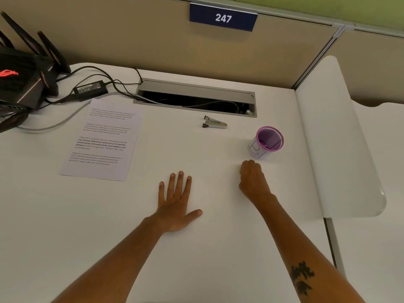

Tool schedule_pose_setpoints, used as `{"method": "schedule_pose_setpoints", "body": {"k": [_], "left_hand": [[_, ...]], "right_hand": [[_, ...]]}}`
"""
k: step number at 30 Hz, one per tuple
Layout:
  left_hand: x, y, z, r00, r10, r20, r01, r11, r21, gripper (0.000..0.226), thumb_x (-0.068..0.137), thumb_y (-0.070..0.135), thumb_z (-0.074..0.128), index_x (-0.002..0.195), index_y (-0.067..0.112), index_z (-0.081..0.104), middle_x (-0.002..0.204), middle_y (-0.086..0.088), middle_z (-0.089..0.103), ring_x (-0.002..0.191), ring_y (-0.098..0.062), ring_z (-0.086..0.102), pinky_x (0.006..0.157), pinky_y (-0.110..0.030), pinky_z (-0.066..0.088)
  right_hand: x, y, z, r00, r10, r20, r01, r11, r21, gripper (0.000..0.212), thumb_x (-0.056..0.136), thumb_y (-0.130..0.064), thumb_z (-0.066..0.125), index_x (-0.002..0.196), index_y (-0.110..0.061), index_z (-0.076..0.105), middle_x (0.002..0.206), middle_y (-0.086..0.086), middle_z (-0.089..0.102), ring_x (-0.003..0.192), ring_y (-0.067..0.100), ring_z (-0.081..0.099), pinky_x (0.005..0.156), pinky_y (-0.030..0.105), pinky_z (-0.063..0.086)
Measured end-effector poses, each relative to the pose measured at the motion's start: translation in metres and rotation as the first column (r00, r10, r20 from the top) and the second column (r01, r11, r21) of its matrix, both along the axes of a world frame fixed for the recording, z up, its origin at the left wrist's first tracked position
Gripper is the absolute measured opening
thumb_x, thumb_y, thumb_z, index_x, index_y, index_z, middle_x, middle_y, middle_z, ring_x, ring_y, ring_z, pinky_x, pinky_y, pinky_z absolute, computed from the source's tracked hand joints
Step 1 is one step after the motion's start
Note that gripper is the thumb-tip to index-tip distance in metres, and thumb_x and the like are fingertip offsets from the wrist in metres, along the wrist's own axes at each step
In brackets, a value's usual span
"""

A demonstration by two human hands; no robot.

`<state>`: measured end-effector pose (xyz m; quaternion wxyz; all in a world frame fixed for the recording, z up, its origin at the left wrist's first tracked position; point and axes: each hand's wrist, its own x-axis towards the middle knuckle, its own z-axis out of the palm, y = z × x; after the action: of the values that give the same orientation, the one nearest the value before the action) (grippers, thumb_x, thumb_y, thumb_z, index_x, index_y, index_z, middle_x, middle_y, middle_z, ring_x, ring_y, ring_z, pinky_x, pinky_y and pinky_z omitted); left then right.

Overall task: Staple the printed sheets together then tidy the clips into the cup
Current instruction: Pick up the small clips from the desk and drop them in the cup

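Note:
The printed sheets lie flat on the white desk at the left, text facing up. A small metal stapler rests farther back near the middle. A purple mesh cup with a white paper label stands upright at the right. My left hand lies flat on the desk, palm down, fingers spread, holding nothing. My right hand is curled into a fist just in front of the cup; whether anything is inside the fist is hidden. No loose clips show on the desk.
A black router with antennas, a power brick and cables fill the back left corner. An open cable tray runs along the back. A white divider panel bounds the right side. A beige partition carries a sign reading 247.

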<state>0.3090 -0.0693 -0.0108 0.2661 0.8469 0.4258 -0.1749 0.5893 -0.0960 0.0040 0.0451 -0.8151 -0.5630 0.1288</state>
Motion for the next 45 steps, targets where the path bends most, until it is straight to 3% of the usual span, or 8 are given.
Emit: {"method": "schedule_pose_setpoints", "body": {"k": [4, 8, 13, 16, 23, 39, 42, 45], "left_hand": [[-0.001, 0.0, 0.0, 1.0, -0.006, -0.003, 0.006, 1.0, -0.008, 0.107, 0.095, 0.079, 0.03, 0.154, 0.023, -0.039, 0.157, -0.005, -0.054, 0.146, -0.029, -0.049, 0.121, -0.059, -0.026], [-0.001, 0.001, -0.002, 1.0, -0.003, 0.018, 0.003, 1.0, -0.013, 0.108, 0.094, 0.079, 0.031, 0.154, 0.023, -0.039, 0.157, -0.004, -0.053, 0.146, -0.028, -0.049, 0.121, -0.059, -0.026], [-0.002, 0.001, -0.001, 1.0, -0.01, 0.012, 0.011, 1.0, -0.03, 0.107, 0.095, 0.078, 0.031, 0.154, 0.023, -0.039, 0.157, -0.004, -0.055, 0.145, -0.028, -0.05, 0.121, -0.059, -0.026], [-0.002, 0.002, 0.0, 1.0, -0.013, 0.009, 0.013, 1.0, -0.027, 0.107, 0.095, 0.079, 0.03, 0.153, 0.023, -0.04, 0.156, -0.004, -0.055, 0.145, -0.028, -0.05, 0.122, -0.059, -0.025], [0.0, 0.002, 0.001, 1.0, -0.015, -0.019, 0.015, 1.0, -0.028, 0.108, 0.095, 0.079, 0.03, 0.152, 0.022, -0.042, 0.155, -0.005, -0.056, 0.144, -0.029, -0.05, 0.121, -0.058, -0.026], [0.001, 0.003, 0.003, 1.0, -0.018, -0.018, 0.017, 0.999, -0.049, 0.108, 0.095, 0.079, 0.031, 0.152, 0.022, -0.042, 0.155, -0.005, -0.057, 0.144, -0.029, -0.051, 0.121, -0.059, -0.026], [0.0, 0.002, 0.003, 1.0, -0.015, -0.012, 0.015, 0.999, -0.048, 0.109, 0.095, 0.079, 0.032, 0.152, 0.023, -0.042, 0.154, -0.004, -0.057, 0.144, -0.029, -0.051, 0.121, -0.059, -0.027], [0.0, 0.002, 0.003, 1.0, -0.016, -0.01, 0.015, 0.999, -0.043, 0.108, 0.095, 0.079, 0.031, 0.152, 0.023, -0.042, 0.155, -0.004, -0.057, 0.144, -0.029, -0.051, 0.121, -0.058, -0.027]], "right_hand": [[0.001, 0.001, 0.035, 0.983, -0.075, -0.168, 0.089, 0.993, 0.076, 0.033, 0.075, 0.022, 0.053, 0.086, -0.009, 0.049, 0.087, 0.006, 0.051, 0.079, 0.019, 0.044, 0.058, 0.016, 0.028], [0.016, 0.013, 0.088, 0.97, -0.117, -0.214, 0.158, 0.97, 0.186, 0.037, 0.068, 0.022, 0.047, 0.076, -0.013, 0.044, 0.076, 0.003, 0.048, 0.068, 0.021, 0.042, 0.053, 0.029, 0.029], [0.057, 0.037, 0.125, 0.965, -0.221, -0.143, 0.249, 0.943, 0.219, 0.016, 0.087, 0.008, 0.065, 0.1, -0.001, 0.062, 0.099, 0.01, 0.057, 0.091, 0.023, 0.053, 0.073, 0.033, 0.045], [0.078, 0.046, 0.119, 0.962, -0.251, -0.106, 0.268, 0.942, 0.2, 0.016, 0.092, 0.0, 0.065, 0.108, 0.0, 0.065, 0.1, 0.01, 0.061, 0.091, 0.022, 0.056, 0.074, 0.032, 0.049], [0.101, 0.043, 0.104, 0.98, -0.179, -0.082, 0.197, 0.923, 0.331, 0.014, 0.085, 0.001, 0.07, 0.089, -0.006, 0.081, 0.087, 0.012, 0.079, 0.079, 0.028, 0.073, 0.071, 0.031, 0.058], [0.045, 0.004, 0.085, 0.944, -0.178, -0.278, 0.304, 0.795, 0.525, 0.013, 0.083, -0.005, 0.073, 0.091, -0.014, 0.08, 0.087, -0.001, 0.074, 0.073, 0.013, 0.066, 0.073, 0.024, 0.054], [0.017, -0.013, 0.051, 0.949, -0.146, -0.281, 0.27, 0.835, 0.48, 0.01, 0.087, -0.011, 0.074, 0.095, -0.014, 0.08, 0.089, 0.001, 0.073, 0.07, 0.014, 0.064, 0.07, 0.026, 0.055], [0.002, -0.03, 0.013, 0.942, -0.222, -0.253, 0.295, 0.907, 0.302, 0.025, 0.091, -0.019, 0.073, 0.114, -0.011, 0.076, 0.103, 0.005, 0.069, 0.09, 0.023, 0.066, 0.079, 0.036, 0.058]]}}
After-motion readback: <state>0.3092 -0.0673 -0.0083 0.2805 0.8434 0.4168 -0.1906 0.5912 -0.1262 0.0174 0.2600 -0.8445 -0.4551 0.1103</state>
